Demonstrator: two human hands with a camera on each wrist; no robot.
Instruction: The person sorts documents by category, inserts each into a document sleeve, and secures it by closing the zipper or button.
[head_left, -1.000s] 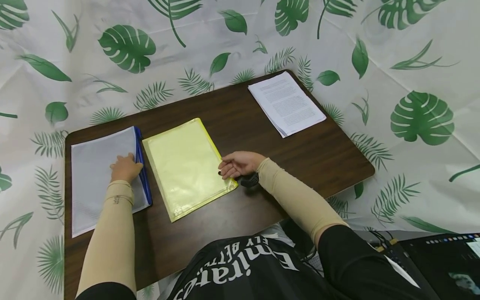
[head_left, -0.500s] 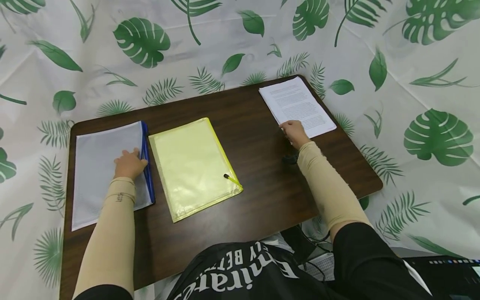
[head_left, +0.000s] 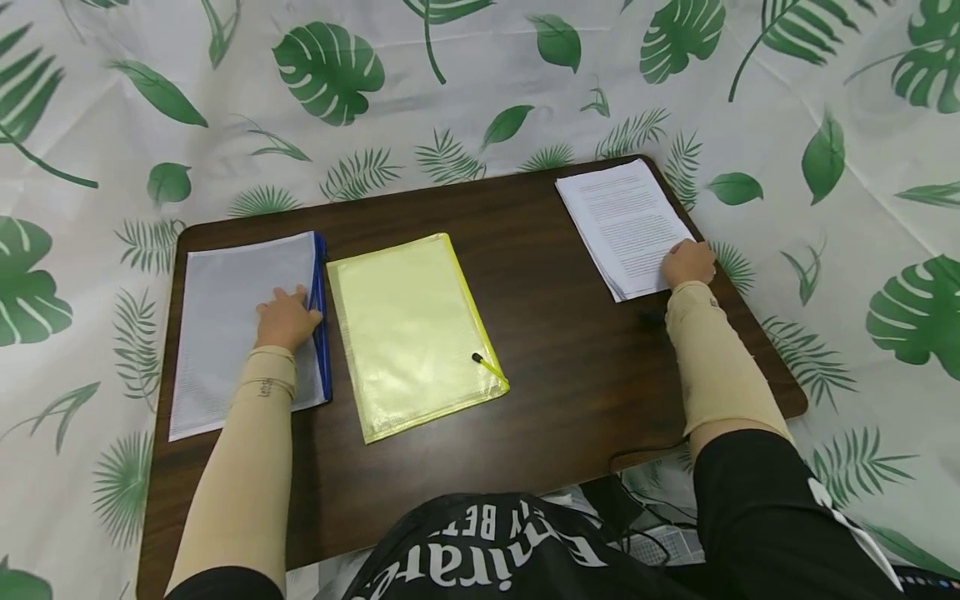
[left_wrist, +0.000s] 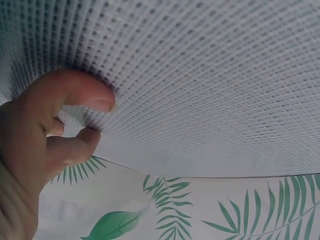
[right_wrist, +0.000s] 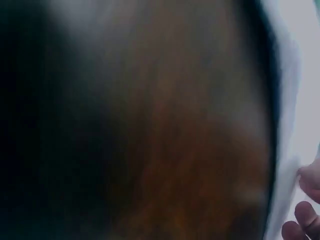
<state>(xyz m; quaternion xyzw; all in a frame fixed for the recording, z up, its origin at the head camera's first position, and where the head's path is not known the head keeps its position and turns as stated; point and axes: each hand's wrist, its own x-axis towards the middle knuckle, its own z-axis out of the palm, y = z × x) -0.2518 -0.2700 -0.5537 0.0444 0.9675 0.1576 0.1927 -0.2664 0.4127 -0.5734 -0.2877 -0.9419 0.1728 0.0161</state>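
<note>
A white mesh zip pouch [head_left: 247, 275] with a blue zip edge lies at the left of the table. My left hand [head_left: 287, 319] rests on its right part, the thumb reaching the blue edge; in the left wrist view the thumb [left_wrist: 70, 92] and bent fingers touch the mesh. To its right is a yellow zip pouch [head_left: 412, 325], its yellow pull tab with a dark tip lying across a lower corner. My right hand [head_left: 688, 263] covers the near right corner of a stack of printed paper [head_left: 626, 217], fingers curled at the edge; its fingertips [right_wrist: 302, 212] show beside the white sheets.
The dark wooden table [head_left: 555, 400] has rounded corners. Behind it hangs a white backdrop [head_left: 480, 75] with green leaves. Black cables [head_left: 645, 500] hang below the near right edge.
My right hand has moved from the yellow pouch's pull tab to the paper's near left corner, then across to its near right corner. My left hand has stayed on the white pouch.
</note>
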